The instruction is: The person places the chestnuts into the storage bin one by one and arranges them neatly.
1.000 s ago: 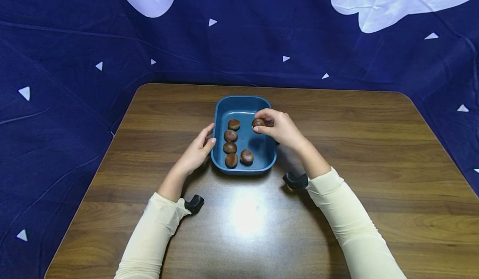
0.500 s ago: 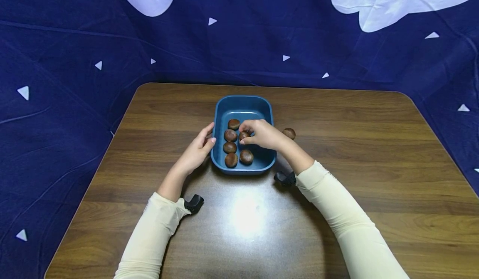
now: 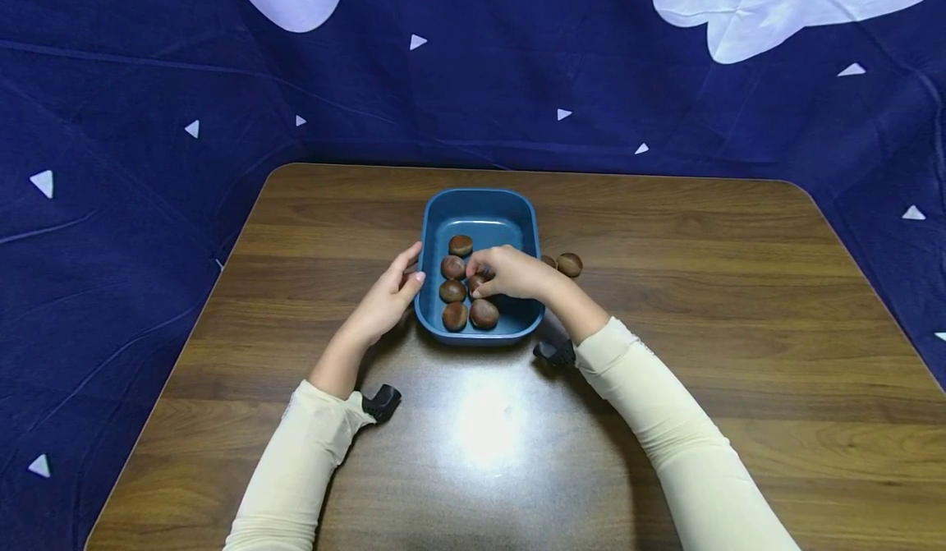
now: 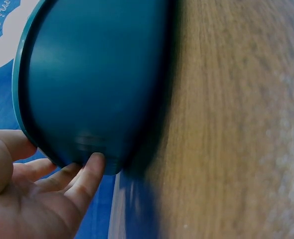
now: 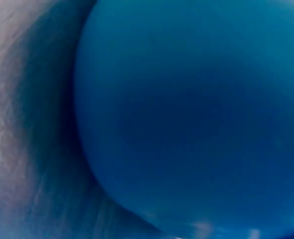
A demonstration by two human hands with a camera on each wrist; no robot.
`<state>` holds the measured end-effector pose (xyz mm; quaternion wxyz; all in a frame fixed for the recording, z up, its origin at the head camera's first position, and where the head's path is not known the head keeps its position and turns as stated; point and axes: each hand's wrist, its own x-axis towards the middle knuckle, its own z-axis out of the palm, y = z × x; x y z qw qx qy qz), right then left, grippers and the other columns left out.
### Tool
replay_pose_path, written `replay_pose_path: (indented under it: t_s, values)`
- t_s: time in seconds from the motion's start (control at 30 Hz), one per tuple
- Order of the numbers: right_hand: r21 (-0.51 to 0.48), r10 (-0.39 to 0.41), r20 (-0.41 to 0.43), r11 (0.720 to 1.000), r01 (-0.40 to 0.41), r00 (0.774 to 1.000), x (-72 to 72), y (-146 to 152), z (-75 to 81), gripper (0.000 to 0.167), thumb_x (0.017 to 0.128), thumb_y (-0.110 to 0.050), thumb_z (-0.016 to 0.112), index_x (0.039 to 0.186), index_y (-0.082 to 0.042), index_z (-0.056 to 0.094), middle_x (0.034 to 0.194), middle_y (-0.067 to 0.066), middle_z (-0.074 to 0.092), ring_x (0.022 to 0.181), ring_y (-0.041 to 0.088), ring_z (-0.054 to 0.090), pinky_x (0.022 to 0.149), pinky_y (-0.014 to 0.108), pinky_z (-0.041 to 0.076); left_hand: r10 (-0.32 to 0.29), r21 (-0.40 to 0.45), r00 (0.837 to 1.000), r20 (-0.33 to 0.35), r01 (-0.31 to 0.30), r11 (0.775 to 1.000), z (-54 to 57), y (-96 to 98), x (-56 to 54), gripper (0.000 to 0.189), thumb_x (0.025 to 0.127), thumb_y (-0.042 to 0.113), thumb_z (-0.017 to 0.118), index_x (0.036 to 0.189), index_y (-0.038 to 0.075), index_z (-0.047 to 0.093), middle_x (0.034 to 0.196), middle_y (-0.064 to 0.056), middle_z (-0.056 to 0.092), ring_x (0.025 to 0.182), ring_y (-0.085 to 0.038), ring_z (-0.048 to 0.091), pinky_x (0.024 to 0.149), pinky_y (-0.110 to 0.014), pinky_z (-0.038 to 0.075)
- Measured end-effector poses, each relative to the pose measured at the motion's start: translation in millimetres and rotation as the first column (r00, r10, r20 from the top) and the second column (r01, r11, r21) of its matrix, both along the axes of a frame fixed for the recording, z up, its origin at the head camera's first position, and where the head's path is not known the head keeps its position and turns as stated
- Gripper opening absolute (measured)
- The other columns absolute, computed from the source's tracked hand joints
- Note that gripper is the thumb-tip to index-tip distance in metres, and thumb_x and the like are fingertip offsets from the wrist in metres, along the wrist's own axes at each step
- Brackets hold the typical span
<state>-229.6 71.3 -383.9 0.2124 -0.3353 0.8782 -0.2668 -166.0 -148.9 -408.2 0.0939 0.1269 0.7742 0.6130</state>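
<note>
A blue rectangular box (image 3: 480, 339) stands on the table and holds several brown chestnuts. Four would be too many to number, so several form a column along its left side, the middle one being a chestnut (image 3: 453, 268). Another chestnut (image 3: 484, 314) lies at the near end, right of that column. My right hand (image 3: 510, 272) reaches inside and pinches a chestnut (image 3: 477, 286) low between thumb and fingers, partly hidden by them. Against the box's left outer wall rests my left hand (image 3: 388, 292), its fingers fairly straight; the left wrist view shows these fingertips (image 4: 94, 162) touching the wall.
Two chestnuts lie on the wooden table (image 3: 702, 329) right of the box: one chestnut (image 3: 570, 264) in plain sight, the other partly hidden by the right forearm. A dark blue curtain (image 3: 473, 83) hangs behind. The right wrist view is mostly filled by the box wall (image 5: 196, 124).
My right hand has carried the chestnut from the box's right side leftward, then lower and nearer, beside the column. The left hand stays at the wall.
</note>
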Motion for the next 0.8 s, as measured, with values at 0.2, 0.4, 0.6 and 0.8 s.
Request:
replay_pose_path:
  t_s: [0.2,0.4,0.6,0.8]
  values:
    - [-0.004,0.005,-0.007,1.000,-0.005,1.000,0.6,0.1,-0.3,0.021,0.081,-0.015,0.068,0.099,-0.007,0.060,0.091,0.001,0.061,0.081,0.015,0.054,0.069,0.028,0.045,0.004,0.003,1.000,0.005,-0.004,1.000,1.0,0.1,0.7,0.050,0.097,0.009,0.037,0.143,0.004,0.017,0.138,-0.024,0.029,0.124,-0.032,0.033,0.099,-0.042,0.030]
    - [-0.050,-0.022,-0.040,0.999,0.020,0.999,1.6,0.5,-0.2,0.022,0.082,-0.017,0.067,0.101,-0.005,0.062,0.098,0.004,0.062,0.090,0.017,0.057,0.077,0.030,0.046,-0.003,0.014,1.000,-0.005,0.003,1.000,0.6,0.0,0.4,0.050,0.097,0.009,0.037,0.142,0.003,0.017,0.138,-0.025,0.028,0.124,-0.034,0.033,0.099,-0.043,0.029]
    - [-0.108,-0.050,-0.079,0.993,0.041,0.996,3.0,0.5,-0.4,0.022,0.083,-0.014,0.066,0.102,-0.004,0.061,0.098,0.008,0.063,0.090,0.017,0.058,0.079,0.032,0.047,-0.006,0.016,1.000,-0.001,0.006,1.000,0.4,-0.3,0.6,0.050,0.097,0.009,0.036,0.142,0.003,0.016,0.139,-0.025,0.028,0.124,-0.034,0.033,0.099,-0.044,0.029]
    - [-0.169,-0.084,-0.103,0.983,0.066,0.991,3.8,2.5,-0.2,0.023,0.084,-0.014,0.064,0.104,-0.002,0.060,0.098,0.009,0.063,0.091,0.018,0.057,0.080,0.032,0.046,0.000,0.005,1.000,0.001,0.000,1.000,0.3,0.8,0.5,0.050,0.097,0.009,0.037,0.143,0.004,0.017,0.139,-0.024,0.028,0.124,-0.033,0.033,0.100,-0.042,0.029]
